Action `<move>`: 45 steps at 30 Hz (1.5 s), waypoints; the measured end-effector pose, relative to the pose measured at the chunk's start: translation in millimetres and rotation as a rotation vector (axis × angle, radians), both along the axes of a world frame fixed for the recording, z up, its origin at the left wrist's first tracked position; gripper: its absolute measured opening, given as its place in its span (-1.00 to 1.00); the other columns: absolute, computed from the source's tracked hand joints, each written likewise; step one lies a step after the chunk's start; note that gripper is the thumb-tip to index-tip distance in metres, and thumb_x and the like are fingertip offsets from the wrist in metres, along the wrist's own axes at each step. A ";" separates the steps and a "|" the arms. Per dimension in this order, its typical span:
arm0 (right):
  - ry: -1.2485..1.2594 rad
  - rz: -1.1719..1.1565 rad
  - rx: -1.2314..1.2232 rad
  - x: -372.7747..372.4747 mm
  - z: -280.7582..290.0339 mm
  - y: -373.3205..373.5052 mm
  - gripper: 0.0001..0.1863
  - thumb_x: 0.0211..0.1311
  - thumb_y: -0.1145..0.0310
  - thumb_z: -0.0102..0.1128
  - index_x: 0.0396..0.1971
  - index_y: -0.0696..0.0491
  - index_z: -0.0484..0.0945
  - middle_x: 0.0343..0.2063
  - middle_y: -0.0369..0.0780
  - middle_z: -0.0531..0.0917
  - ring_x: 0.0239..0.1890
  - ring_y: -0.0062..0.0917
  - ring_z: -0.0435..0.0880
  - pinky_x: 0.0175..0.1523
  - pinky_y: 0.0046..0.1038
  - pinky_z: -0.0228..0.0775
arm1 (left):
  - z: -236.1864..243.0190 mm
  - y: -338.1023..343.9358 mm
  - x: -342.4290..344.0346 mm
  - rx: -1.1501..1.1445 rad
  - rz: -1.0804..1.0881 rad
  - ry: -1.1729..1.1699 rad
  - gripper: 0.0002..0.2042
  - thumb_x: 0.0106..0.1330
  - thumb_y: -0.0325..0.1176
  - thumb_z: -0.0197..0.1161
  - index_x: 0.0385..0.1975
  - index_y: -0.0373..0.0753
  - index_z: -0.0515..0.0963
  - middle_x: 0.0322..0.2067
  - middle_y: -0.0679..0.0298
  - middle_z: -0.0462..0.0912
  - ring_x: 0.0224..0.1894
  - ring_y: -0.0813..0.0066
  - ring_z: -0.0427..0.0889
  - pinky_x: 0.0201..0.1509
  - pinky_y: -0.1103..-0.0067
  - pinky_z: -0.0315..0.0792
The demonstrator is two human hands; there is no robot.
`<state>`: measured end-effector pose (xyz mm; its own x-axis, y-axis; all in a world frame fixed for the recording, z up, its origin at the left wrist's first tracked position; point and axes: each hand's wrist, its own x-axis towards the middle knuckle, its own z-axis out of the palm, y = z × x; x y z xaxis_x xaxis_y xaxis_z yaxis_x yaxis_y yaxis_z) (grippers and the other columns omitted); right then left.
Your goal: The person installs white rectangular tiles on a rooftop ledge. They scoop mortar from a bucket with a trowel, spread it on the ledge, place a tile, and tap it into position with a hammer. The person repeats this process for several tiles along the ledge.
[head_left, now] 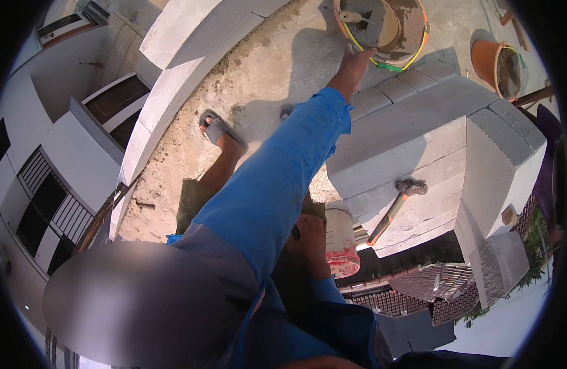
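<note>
My left arm, in a torn blue sleeve, stretches up across the view. At its end my left hand [353,66] is closed on the yellow handle of a mortar bucket [408,61], at the bucket's near rim. Wet grey mortar [382,31] lies inside, and a tool with a pale handle [353,16] rests in it. My right hand [307,237] lies low by my knee, next to the hem of my olive shorts [317,210]. The left sleeve covers part of it, so its fingers cannot be made out.
Grey blocks [388,138] stand stacked to the right, with a hammer [394,212] lying on them. Behind them is an orange bucket [489,61]; a white-and-red pail [342,240] stands nearer. A low block wall [172,80] curves along the left. My sandalled foot [219,129] is on the rough floor.
</note>
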<state>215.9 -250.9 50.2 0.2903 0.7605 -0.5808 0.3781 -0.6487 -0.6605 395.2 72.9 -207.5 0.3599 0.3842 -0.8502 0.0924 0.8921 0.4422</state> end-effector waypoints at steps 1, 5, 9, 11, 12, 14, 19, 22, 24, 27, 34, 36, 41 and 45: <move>0.070 0.039 -0.012 -4.0 -2.0 -0.2 -0.61 0.29 0.29 0.47 0.05 0.10 0.67 -0.06 -0.05 0.72 0.06 -0.07 0.67 0.21 -0.05 0.50 | -21.2 9.8 5.2 0.015 0.163 -0.040 0.12 0.33 0.01 0.51 0.65 -0.26 -0.18 0.51 -0.16 0.25 0.48 -0.09 0.35 0.54 -0.07 0.23; 0.080 -0.123 -0.199 0.5 -6.2 5.0 -0.64 0.30 0.28 0.46 0.03 0.10 0.70 -0.07 -0.04 0.75 0.05 -0.07 0.70 0.20 -0.07 0.53 | -14.4 -9.4 25.6 -0.093 0.333 -0.111 -0.31 0.38 -0.29 0.48 0.40 -0.36 0.27 0.38 -0.09 0.35 0.47 -0.05 0.33 0.56 -0.02 0.32; 0.091 -0.171 -0.120 1.1 -6.6 0.0 -0.65 0.32 0.27 0.45 0.02 0.11 0.70 -0.06 -0.01 0.76 0.04 -0.04 0.71 0.20 -0.08 0.54 | -24.8 2.1 -25.2 -0.002 0.291 -0.121 -0.59 0.37 -0.35 0.41 0.13 -0.32 0.47 0.12 0.03 0.50 0.20 0.01 0.55 0.42 -0.04 0.42; 0.096 -0.126 -0.012 -3.0 -12.2 3.3 -0.68 0.35 0.31 0.43 0.02 0.13 0.70 -0.09 -0.01 0.77 -0.01 -0.03 0.73 0.16 -0.10 0.57 | -36.3 19.4 -73.4 -0.032 0.232 -0.121 -0.64 0.38 -0.27 0.35 0.08 -0.27 0.51 0.04 0.09 0.56 0.11 0.10 0.59 0.36 0.06 0.45; 0.057 -0.072 0.029 -2.6 -23.5 5.3 -0.69 0.36 0.32 0.42 0.02 0.14 0.70 -0.11 -0.02 0.78 -0.03 -0.06 0.75 0.14 -0.13 0.58 | -37.4 21.8 -99.1 -0.063 0.198 -0.123 -0.67 0.39 -0.21 0.31 0.03 -0.25 0.53 0.00 0.11 0.59 0.08 0.16 0.60 0.32 0.13 0.45; -0.035 0.031 0.095 2.2 -52.6 19.6 -0.71 0.39 0.35 0.40 0.02 0.15 0.69 -0.14 -0.04 0.79 -0.07 -0.12 0.77 0.10 -0.18 0.61 | -28.9 18.3 -137.3 -0.120 0.190 -0.106 -0.69 0.40 -0.14 0.25 -0.01 -0.21 0.55 -0.05 0.15 0.62 0.04 0.22 0.60 0.29 0.18 0.45; 0.304 -0.521 0.136 46.7 -128.1 193.8 -0.67 0.65 0.28 0.21 0.23 0.11 0.57 -0.23 -0.22 0.76 -0.33 -0.60 0.71 -0.21 -0.51 0.55 | -19.6 -9.0 -266.9 -0.089 0.242 0.023 -0.69 0.41 -0.06 0.15 -0.06 -0.15 0.58 -0.15 0.25 0.66 -0.03 0.31 0.59 0.20 0.25 0.43; 0.420 -0.620 -0.139 20.3 -175.1 280.8 -0.49 0.72 0.05 -0.03 0.43 0.05 0.41 -0.22 -0.12 0.76 -0.50 -0.47 0.68 -0.26 -0.43 0.61 | -19.7 -26.4 -353.1 -0.021 0.273 0.062 -0.67 0.46 -0.05 0.09 -0.05 -0.16 0.59 -0.15 0.25 0.67 -0.05 0.34 0.60 0.13 0.32 0.46; 0.556 -0.691 -0.246 -18.2 -214.4 309.1 -0.40 0.71 -0.08 -0.10 0.47 0.02 0.35 -0.20 -0.07 0.76 -0.45 -0.39 0.70 -0.24 -0.39 0.64 | -29.0 -43.2 -407.5 0.061 0.280 0.032 -0.62 0.50 -0.03 0.03 -0.01 -0.20 0.60 -0.14 0.19 0.68 -0.09 0.34 0.63 0.06 0.41 0.50; 0.734 -0.741 -0.305 -99.2 -254.3 311.2 -0.30 0.68 -0.24 -0.17 0.48 0.00 0.33 -0.08 0.03 0.73 -0.27 -0.26 0.75 -0.13 -0.30 0.70 | -23.6 -59.3 -484.5 0.054 0.367 0.042 -0.66 0.51 -0.07 0.01 -0.05 -0.17 0.61 -0.16 0.28 0.68 -0.12 0.38 0.61 0.09 0.33 0.46; 0.926 -0.900 -0.303 -279.9 -265.8 283.6 -0.44 0.67 0.05 0.14 0.34 0.19 0.38 0.16 0.15 0.55 0.16 0.01 0.69 0.27 -0.09 0.75 | 5.2 -74.5 -643.7 0.060 0.455 0.136 -0.61 0.54 -0.16 0.03 0.02 -0.33 0.66 -0.16 0.17 0.70 -0.16 0.39 0.62 -0.01 0.45 0.51; 0.959 -0.861 -0.419 -314.4 -257.3 273.3 -0.50 0.61 0.31 0.16 0.36 0.24 0.31 0.08 0.13 0.56 0.15 -0.02 0.69 0.26 -0.08 0.77 | 7.6 -82.1 -683.1 0.159 0.418 0.200 -0.59 0.51 -0.14 0.10 0.10 -0.33 0.66 -0.08 0.19 0.69 -0.03 0.39 0.60 0.12 0.46 0.48; 0.328 0.059 -0.668 -323.2 -205.5 240.3 -0.57 0.54 0.36 0.11 0.29 0.22 0.38 -0.17 0.11 0.72 -0.05 0.00 0.81 0.06 -0.07 0.78 | -6.9 -99.4 -757.7 0.277 0.368 0.306 -0.61 0.46 -0.21 0.20 0.17 -0.30 0.60 0.05 0.20 0.66 0.12 0.35 0.58 0.29 0.50 0.41; -0.359 1.051 -0.358 -304.5 -141.0 264.5 -0.59 0.47 0.27 0.14 0.17 0.21 0.48 -0.20 0.18 0.79 -0.13 0.06 0.87 -0.01 -0.05 0.74 | -39.5 -112.7 -783.6 0.167 0.521 0.244 -0.60 0.47 -0.18 0.24 0.20 -0.26 0.58 0.07 0.23 0.66 0.14 0.39 0.57 0.25 0.52 0.41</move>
